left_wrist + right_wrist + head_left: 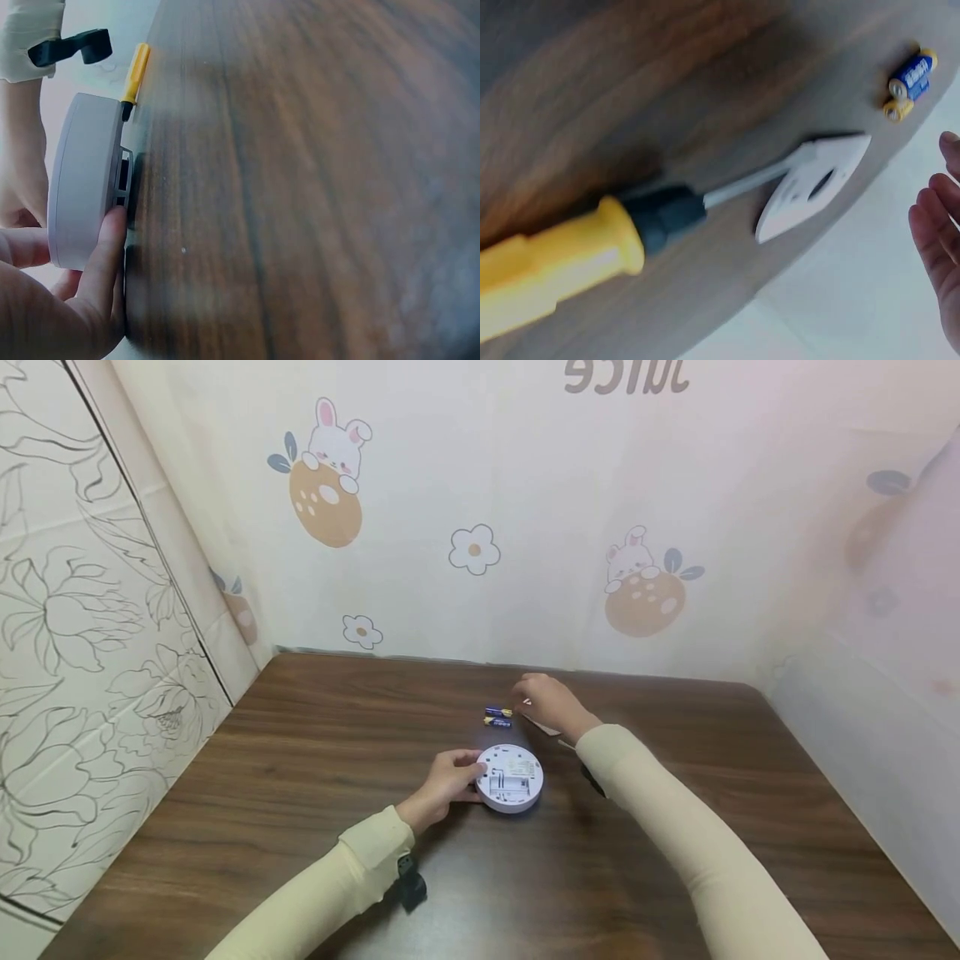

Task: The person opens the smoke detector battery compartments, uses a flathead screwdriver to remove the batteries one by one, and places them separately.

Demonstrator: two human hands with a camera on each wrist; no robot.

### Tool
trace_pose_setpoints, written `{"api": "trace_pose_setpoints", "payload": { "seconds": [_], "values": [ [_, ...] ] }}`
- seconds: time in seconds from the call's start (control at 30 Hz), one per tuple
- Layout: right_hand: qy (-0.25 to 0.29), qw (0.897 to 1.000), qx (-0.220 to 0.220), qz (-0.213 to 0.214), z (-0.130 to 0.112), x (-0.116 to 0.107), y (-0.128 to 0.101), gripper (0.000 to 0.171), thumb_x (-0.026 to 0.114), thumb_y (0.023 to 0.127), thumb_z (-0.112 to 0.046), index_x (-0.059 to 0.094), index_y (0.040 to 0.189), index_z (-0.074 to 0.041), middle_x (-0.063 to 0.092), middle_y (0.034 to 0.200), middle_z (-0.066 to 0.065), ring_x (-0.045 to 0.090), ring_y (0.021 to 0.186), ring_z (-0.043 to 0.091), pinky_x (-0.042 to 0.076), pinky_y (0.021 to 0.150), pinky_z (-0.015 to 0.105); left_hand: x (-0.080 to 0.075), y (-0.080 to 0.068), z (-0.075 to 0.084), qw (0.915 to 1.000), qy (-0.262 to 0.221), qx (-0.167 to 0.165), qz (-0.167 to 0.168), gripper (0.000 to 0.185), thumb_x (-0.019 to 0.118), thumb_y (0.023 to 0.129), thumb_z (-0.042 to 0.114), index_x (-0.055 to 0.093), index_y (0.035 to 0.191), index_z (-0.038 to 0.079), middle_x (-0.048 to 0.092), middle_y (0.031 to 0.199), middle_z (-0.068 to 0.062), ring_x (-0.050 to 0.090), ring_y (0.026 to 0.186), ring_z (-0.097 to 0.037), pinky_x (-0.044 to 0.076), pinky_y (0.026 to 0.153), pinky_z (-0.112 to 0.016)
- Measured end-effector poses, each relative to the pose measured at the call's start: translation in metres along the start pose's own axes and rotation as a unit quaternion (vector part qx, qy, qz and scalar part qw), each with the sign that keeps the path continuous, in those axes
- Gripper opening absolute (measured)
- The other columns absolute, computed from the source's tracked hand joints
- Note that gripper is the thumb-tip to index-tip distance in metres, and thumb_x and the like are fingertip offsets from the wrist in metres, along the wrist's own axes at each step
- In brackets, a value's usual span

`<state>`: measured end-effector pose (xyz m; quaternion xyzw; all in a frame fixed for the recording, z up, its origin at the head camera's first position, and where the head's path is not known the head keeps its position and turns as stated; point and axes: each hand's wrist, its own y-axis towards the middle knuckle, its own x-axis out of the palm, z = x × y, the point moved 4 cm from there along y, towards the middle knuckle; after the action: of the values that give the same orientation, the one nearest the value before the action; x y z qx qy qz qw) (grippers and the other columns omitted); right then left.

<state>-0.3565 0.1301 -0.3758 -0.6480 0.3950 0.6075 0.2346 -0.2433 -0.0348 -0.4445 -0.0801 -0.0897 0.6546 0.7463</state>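
— What lay around the round white device (512, 777) on the tabletop (300, 793)?

— Two blue-and-yellow batteries (497, 717) side by side at its 12 o'clock, near but apart from it. A small white cover plate (814, 184) lay at about 1 o'clock, with a yellow-handled screwdriver (577, 251) beside it, its shaft reaching up to the plate.

— And the hands?

— The left hand (444, 785) held the device at its 9 o'clock edge, its grip closed on the rim. The right hand (552, 702) hovered just right of the batteries, fingers (937, 232) spread and relaxed, holding nothing.

— Did anything block the view?

— From the head, the right hand and sleeve hid most of the plate and screwdriver. The right wrist view showed both plainly, though blurred. The left wrist view showed the device edge-on, a finger (105, 255) pressed to its rim, while only the head view showed its open battery compartment.
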Motion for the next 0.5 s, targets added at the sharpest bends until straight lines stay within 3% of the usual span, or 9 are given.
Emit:
{"api": "trace_pose_setpoints", "payload": {
  "seconds": [0.2,0.5],
  "values": [
    [-0.005,1.000,0.019,0.000,0.016,-0.006,0.000,0.019,0.069,0.087,-0.011,0.070,0.102,-0.001,0.065,0.097,0.012,0.061,0.089,0.028,0.054,0.078,0.041,-0.001,-0.001,0.001,1.0000,0.004,0.005,0.000,0.035,0.059,0.090,0.002,0.057,0.123,-0.009,0.059,0.106,-0.019,0.060,0.072,-0.017,0.059,0.061,-0.034],
    [0.043,0.992,0.118,-0.031,0.041,0.002,-0.001,0.037,0.070,0.087,-0.021,0.064,0.113,0.006,0.064,0.110,0.021,0.059,0.100,0.035,0.050,0.088,0.047,-0.002,-0.003,0.001,1.0000,0.009,-0.004,0.001,0.034,0.059,0.091,0.003,0.057,0.124,-0.007,0.059,0.104,-0.017,0.060,0.072,-0.017,0.059,0.060,-0.032]
  ]
}}
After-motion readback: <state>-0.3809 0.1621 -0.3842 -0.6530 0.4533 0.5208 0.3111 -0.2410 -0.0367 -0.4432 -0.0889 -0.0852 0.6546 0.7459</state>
